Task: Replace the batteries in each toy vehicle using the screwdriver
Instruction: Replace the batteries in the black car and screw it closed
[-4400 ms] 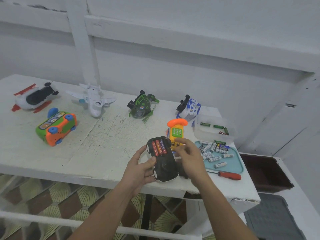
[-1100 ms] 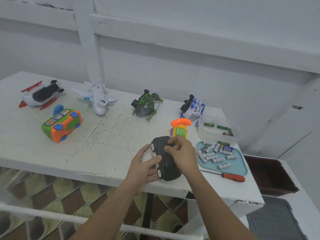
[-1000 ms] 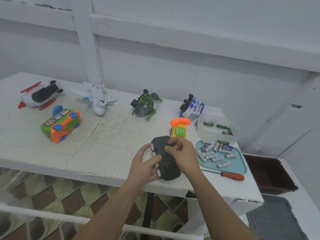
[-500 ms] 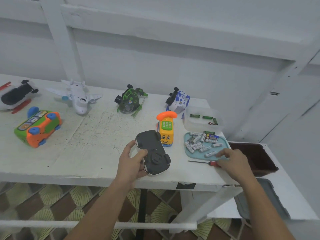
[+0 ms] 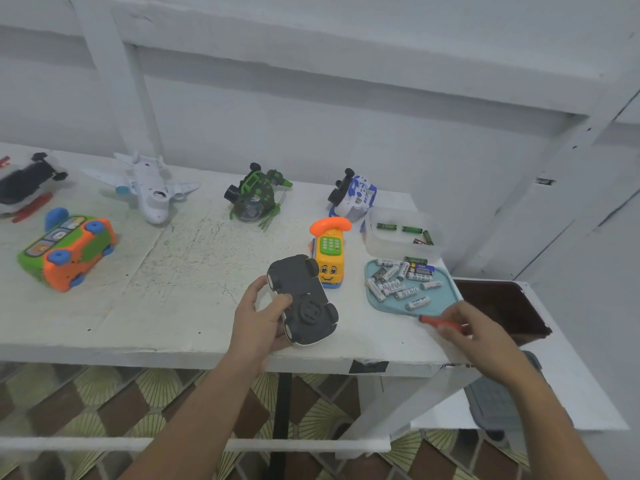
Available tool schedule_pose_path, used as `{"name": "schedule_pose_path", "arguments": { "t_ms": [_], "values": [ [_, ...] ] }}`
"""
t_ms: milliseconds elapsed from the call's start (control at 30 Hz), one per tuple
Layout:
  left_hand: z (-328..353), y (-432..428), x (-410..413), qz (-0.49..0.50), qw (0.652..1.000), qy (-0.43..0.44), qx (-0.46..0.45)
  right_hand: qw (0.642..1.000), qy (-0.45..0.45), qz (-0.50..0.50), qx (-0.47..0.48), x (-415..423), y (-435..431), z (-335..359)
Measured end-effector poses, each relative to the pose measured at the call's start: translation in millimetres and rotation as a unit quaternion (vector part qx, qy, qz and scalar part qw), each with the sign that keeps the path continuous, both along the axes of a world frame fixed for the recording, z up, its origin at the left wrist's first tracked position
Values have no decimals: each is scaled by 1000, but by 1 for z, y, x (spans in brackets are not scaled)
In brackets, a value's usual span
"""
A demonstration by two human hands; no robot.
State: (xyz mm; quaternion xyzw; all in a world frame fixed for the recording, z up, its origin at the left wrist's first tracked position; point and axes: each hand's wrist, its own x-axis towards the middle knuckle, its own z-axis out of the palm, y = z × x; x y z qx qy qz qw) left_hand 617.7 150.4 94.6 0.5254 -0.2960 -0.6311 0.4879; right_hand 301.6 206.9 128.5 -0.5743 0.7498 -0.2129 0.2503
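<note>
Your left hand (image 5: 258,323) holds a black toy car (image 5: 303,299) at the front of the white counter (image 5: 173,289), near its edge. The car is upside down, with its dark underside and four wheels facing up. Your fingers (image 5: 257,285) curl round its left side and your thumb presses on the underside.

To the right, your right hand (image 5: 481,337) pinches the red handle of the screwdriver (image 5: 440,322), fingers closed on it. The handle sits just in front of a teal tray (image 5: 441,297). Whether the tool is resting on the counter or lifted cannot be told, and its shaft is hidden by your hand.

The tray holds a loose heap of batteries (image 5: 398,285), mostly white ones. Behind it stands a clear tub (image 5: 379,249) with a few green batteries inside. A yellow toy phone (image 5: 330,258) with an orange handset and a smiling face lies just behind the car, touching or nearly touching it.

Along the back of the counter, from right to left, lie a blue and white toy (image 5: 353,199), a green toy (image 5: 254,199) and a white plane (image 5: 149,188). At the far left is a black, white and red toy (image 5: 24,185), partly out of view. In front of it an orange and green bus (image 5: 67,251) lies on its side.

A dark bin (image 5: 502,310) sits past the counter's right end.
</note>
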Motion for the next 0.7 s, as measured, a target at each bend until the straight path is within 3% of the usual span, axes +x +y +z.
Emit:
{"name": "schedule_pose_path", "arguments": {
  "t_ms": [100, 167, 433, 700],
  "values": [
    [-1, 0, 0, 0, 1000, -3, 1, 981, -174, -38, -80, 20, -6, 22],
    [-1, 0, 1, 2, 1000, -5, 3, 962, -230, -33, -144, 41, -11, 36],
    [-1, 1, 1, 4, 1000, -10, -2, 961, -96, 95, -242, 110, -16, 49],
    [-4, -1, 1, 7, 1000, -9, -7, 962, -65, 124, -235, 124, -18, 51]
  ]
}}
